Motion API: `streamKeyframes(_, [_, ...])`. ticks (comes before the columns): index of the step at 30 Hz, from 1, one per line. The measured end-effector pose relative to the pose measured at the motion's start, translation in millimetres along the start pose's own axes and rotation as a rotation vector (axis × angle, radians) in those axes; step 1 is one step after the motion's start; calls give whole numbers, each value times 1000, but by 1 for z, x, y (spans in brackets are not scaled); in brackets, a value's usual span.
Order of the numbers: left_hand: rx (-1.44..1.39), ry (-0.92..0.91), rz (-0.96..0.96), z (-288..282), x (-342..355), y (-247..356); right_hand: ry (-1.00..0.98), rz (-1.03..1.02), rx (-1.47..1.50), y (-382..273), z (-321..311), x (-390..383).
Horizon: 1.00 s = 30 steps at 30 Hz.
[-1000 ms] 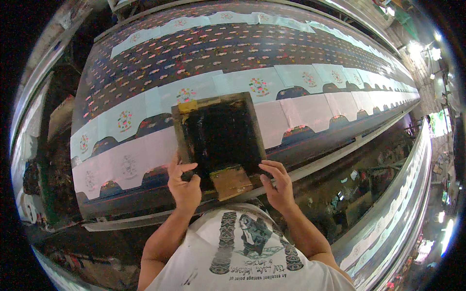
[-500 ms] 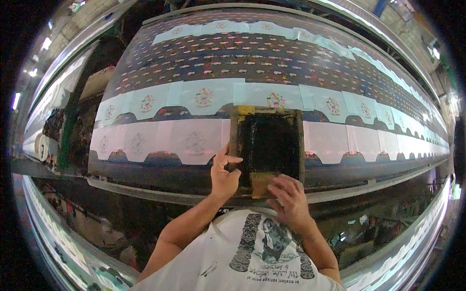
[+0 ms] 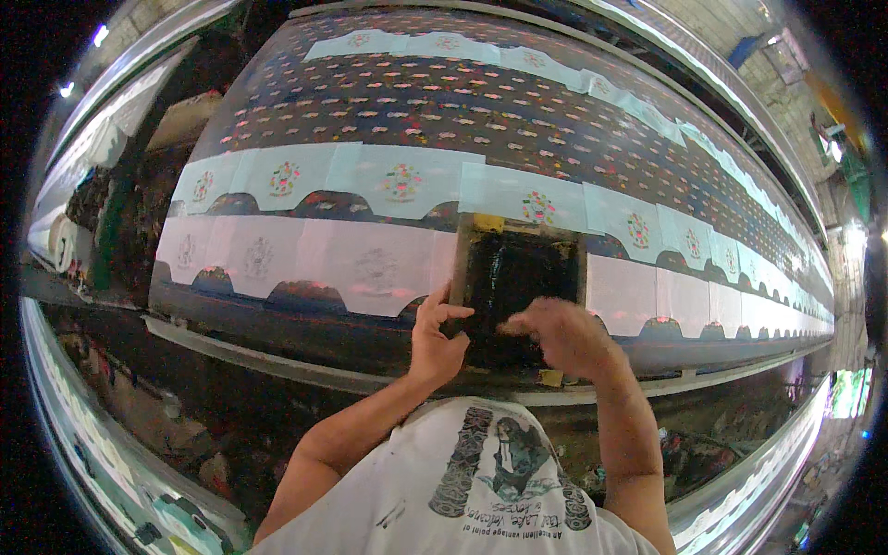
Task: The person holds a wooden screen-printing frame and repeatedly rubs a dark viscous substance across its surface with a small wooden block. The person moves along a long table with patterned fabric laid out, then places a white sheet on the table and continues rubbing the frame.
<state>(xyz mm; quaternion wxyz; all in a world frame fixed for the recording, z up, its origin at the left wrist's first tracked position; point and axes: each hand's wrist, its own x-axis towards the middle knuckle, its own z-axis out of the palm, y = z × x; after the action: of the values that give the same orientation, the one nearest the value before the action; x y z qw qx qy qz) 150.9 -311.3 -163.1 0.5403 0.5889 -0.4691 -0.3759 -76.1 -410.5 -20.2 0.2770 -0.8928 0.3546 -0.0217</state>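
A screen-printing frame (image 3: 470,268) with a dark, ink-covered middle lies across the row of pale pink fabric pieces (image 3: 370,268) on the long table. At its left side, my left hand (image 3: 437,342) is closed on the frame's edge, thumb and forefinger curled over it. Above the frame's lower right part is my right hand (image 3: 566,338), blurred, its fingers curled together. Whatever those fingers hold is hidden against the dark ink. A yellowish patch (image 3: 550,377) shows at the frame's near end, below my right hand.
Behind the pink row runs a row of pale blue fabric pieces (image 3: 319,180) with colourful round prints. Another blue row (image 3: 453,46) lies farther back. The table's near rail (image 3: 268,353) passes in front of me. A white roll (image 3: 65,242) is at the far left.
My right hand has moved forward over the dark middle, its fingers more curled. The tan area at the frame's near end is now mostly out of sight. My left hand stays at the frame's edge.
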Motion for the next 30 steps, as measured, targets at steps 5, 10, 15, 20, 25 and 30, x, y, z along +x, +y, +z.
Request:
streamKeyframes(5, [-115, 20, 11, 0, -4, -25, 204, 10, -57, 36, -11, 60])
streamKeyframes(10, [-49, -1, 43, -8, 1, 0, 281, 70, -180, 45, 13, 66])
streamKeyframes(15, [-98, 6, 17, -8, 2, 8, 196, 108, -216, 1, 32, 30])
streamKeyframes(20, [-14, -13, 4, -6, 3, 4, 187, 148, -205, -41, 60, -15])
streamKeyframes(25, [206, -51, -10, -6, 1, 6, 177, 127, -167, -55, 82, -45])
streamKeyframes(30, [219, -36, 30, -1, 3, 6, 255, 42, 38, -41, 81, -77])
